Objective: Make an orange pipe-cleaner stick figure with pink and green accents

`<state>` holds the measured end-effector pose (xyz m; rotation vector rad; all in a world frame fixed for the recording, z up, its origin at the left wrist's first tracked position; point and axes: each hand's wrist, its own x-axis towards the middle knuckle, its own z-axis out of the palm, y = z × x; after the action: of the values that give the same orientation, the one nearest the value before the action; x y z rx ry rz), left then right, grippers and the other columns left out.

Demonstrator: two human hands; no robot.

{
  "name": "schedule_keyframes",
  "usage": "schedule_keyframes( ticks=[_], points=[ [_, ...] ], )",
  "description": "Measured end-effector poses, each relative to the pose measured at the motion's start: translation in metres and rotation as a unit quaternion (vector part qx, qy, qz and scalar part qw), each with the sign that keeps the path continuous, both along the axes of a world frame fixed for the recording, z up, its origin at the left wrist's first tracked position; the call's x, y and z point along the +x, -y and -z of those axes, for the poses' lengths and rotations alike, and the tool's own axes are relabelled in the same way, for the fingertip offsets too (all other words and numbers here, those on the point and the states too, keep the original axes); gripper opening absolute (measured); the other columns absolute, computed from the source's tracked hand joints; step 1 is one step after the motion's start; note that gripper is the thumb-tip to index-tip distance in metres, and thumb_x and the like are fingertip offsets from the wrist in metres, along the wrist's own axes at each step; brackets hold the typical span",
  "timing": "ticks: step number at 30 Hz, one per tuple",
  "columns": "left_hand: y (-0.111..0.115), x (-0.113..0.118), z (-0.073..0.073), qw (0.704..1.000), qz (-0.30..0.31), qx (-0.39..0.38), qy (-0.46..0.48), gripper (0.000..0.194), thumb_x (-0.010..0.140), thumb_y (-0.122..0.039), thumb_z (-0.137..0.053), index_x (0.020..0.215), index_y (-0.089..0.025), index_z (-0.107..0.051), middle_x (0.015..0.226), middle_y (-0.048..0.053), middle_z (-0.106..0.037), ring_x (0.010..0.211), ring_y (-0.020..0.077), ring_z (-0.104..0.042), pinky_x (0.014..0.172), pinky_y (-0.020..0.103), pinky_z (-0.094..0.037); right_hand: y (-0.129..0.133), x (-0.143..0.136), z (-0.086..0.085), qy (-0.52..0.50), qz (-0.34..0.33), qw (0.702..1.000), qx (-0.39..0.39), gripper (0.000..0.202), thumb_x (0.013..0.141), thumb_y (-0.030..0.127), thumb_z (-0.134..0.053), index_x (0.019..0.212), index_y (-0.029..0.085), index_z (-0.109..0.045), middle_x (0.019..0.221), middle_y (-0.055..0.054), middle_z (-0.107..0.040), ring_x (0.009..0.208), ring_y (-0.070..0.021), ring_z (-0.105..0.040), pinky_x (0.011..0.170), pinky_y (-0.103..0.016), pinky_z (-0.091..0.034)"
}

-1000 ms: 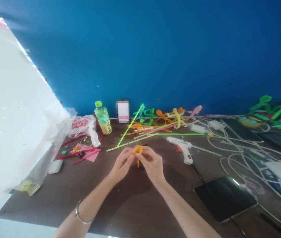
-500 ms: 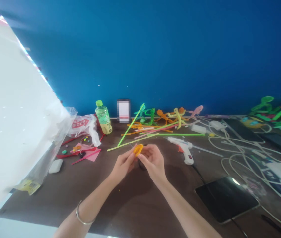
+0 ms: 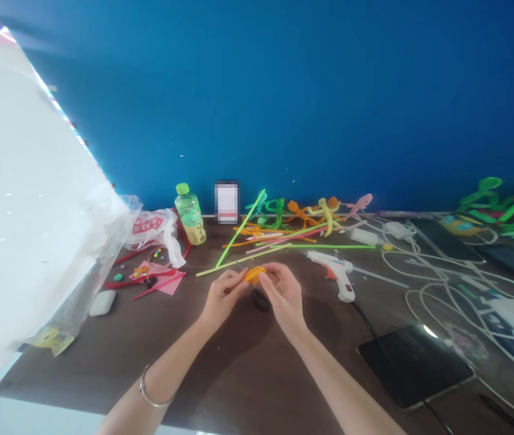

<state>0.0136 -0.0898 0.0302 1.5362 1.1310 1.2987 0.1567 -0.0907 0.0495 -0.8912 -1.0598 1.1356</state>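
Observation:
Between my two hands is a small coiled orange pipe cleaner [image 3: 254, 275], held by the fingertips over the middle of the table. My left hand [image 3: 224, 296] pinches its left edge. My right hand [image 3: 285, 296] grips it from the right, with the thumb pressed on its near side. Just under the hands lies a dark-handled tool, probably scissors [image 3: 260, 299], largely covered by the fingers. Straight pipe cleaners [image 3: 243, 260] in green and yellow lie beyond the hands.
Right of my hands rests a white glue gun [image 3: 341, 275], its cord running toward a black tablet [image 3: 415, 365]. Pipe-cleaner figures [image 3: 302, 212] stand along the blue wall. At left are a green-capped bottle [image 3: 190, 216], pink paper [image 3: 166, 281] and a white case [image 3: 102, 303]. White cables [image 3: 413, 296] tangle at right.
The orange coil has tipped from upright to flatter between my fingers. My right hand has shifted slightly, and more of the dark handle shows beneath.

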Motion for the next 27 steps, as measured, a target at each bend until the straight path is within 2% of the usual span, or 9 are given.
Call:
schedule_keyframes(
  ticks=[5,7,9,11,13,17,19,22,27],
  points=[
    [-0.002,-0.001,-0.001,1.0,0.006,0.002,0.0,0.032,0.073,-0.03,-0.061,0.103,-0.02,-0.065,0.081,0.006,-0.064,0.072,0.0159,-0.055,0.067,0.028,-0.044,-0.001,0.001,0.002,0.008,-0.025,1.0,-0.007,0.029,0.069,0.035,-0.067,0.091,0.018,-0.058,0.087,-0.005,-0.065,0.079,-0.0187,-0.064,0.075,-0.036,-0.054],
    [-0.002,-0.001,-0.003,0.999,0.002,-0.033,0.034,0.034,0.069,-0.031,-0.064,0.101,-0.019,-0.066,0.077,0.004,-0.064,0.067,0.0146,-0.053,0.062,0.026,-0.043,-0.002,0.002,0.001,0.016,-0.027,0.999,-0.006,0.029,0.07,0.037,-0.066,0.091,0.018,-0.059,0.088,-0.006,-0.066,0.079,-0.0195,-0.063,0.075,-0.036,-0.053],
    [-0.002,0.0,-0.004,0.989,0.007,-0.105,0.102,0.032,0.069,-0.035,-0.065,0.094,-0.016,-0.068,0.064,0.002,-0.059,0.052,0.0094,-0.046,0.05,0.022,-0.038,-0.003,0.003,0.0,0.029,-0.017,0.999,-0.006,0.029,0.071,0.039,-0.064,0.091,0.018,-0.06,0.086,-0.006,-0.066,0.077,-0.0187,-0.063,0.073,-0.035,-0.053],
    [-0.003,0.0,-0.004,0.963,0.031,-0.183,0.193,0.029,0.07,-0.039,-0.063,0.078,-0.011,-0.067,0.047,-0.004,-0.044,0.039,0.0032,-0.03,0.039,0.017,-0.027,-0.004,0.004,0.0,0.048,0.003,0.999,-0.008,0.027,0.074,0.039,-0.061,0.089,0.017,-0.061,0.079,-0.005,-0.065,0.07,-0.0163,-0.062,0.068,-0.032,-0.053],
    [-0.007,-0.001,-0.004,0.927,0.056,-0.243,0.281,0.032,0.07,-0.041,-0.064,0.068,-0.009,-0.062,0.044,-0.008,-0.032,0.037,0.0002,-0.018,0.035,0.015,-0.019,-0.005,0.005,0.002,0.062,0.018,0.998,-0.012,0.025,0.076,0.04,-0.058,0.087,0.017,-0.061,0.071,-0.002,-0.063,0.063,-0.014,-0.059,0.062,-0.029,-0.051],
    [-0.014,-0.008,-0.002,0.859,0.079,-0.3,0.407,0.033,0.067,-0.036,-0.068,0.081,-0.008,-0.058,0.054,-0.007,-0.035,0.04,-0.0015,-0.018,0.033,0.01,-0.017,-0.006,0.004,0.009,0.067,0.02,0.997,-0.01,0.023,0.079,0.039,-0.055,0.084,0.017,-0.06,0.063,0.0,-0.059,0.057,-0.0119,-0.055,0.057,-0.026,-0.048],
    [-0.017,-0.011,-0.001,0.84,0.092,-0.309,0.437,0.03,0.069,-0.034,-0.067,0.08,-0.009,-0.056,0.055,-0.007,-0.033,0.04,-0.0013,-0.019,0.033,0.009,-0.018,-0.007,0.003,0.011,0.076,0.013,0.997,-0.005,0.023,0.079,0.039,-0.054,0.083,0.017,-0.06,0.063,0.0,-0.058,0.056,-0.0116,-0.053,0.056,-0.025,-0.047],
    [-0.019,-0.015,0.001,0.832,0.108,-0.307,0.45,0.027,0.072,-0.034,-0.064,0.075,-0.011,-0.051,0.054,-0.008,-0.03,0.04,-0.0007,-0.02,0.034,0.009,-0.019,-0.005,-0.001,0.013,0.109,-0.004,0.994,0.0,0.024,0.079,0.04,-0.053,0.081,0.017,-0.06,0.064,-0.001,-0.057,0.057,-0.012,-0.053,0.054,-0.024,-0.046],
    [-0.023,-0.019,0.003,0.849,0.123,-0.305,0.413,0.032,0.074,-0.04,-0.06,0.069,-0.014,-0.043,0.054,-0.008,-0.023,0.04,0.0004,-0.017,0.035,0.011,-0.016,-0.004,-0.004,0.015,0.162,-0.023,0.987,0.009,0.025,0.081,0.041,-0.05,0.08,0.018,-0.059,0.066,-0.001,-0.057,0.058,-0.0129,-0.054,0.055,-0.025,-0.047]
  ],
)
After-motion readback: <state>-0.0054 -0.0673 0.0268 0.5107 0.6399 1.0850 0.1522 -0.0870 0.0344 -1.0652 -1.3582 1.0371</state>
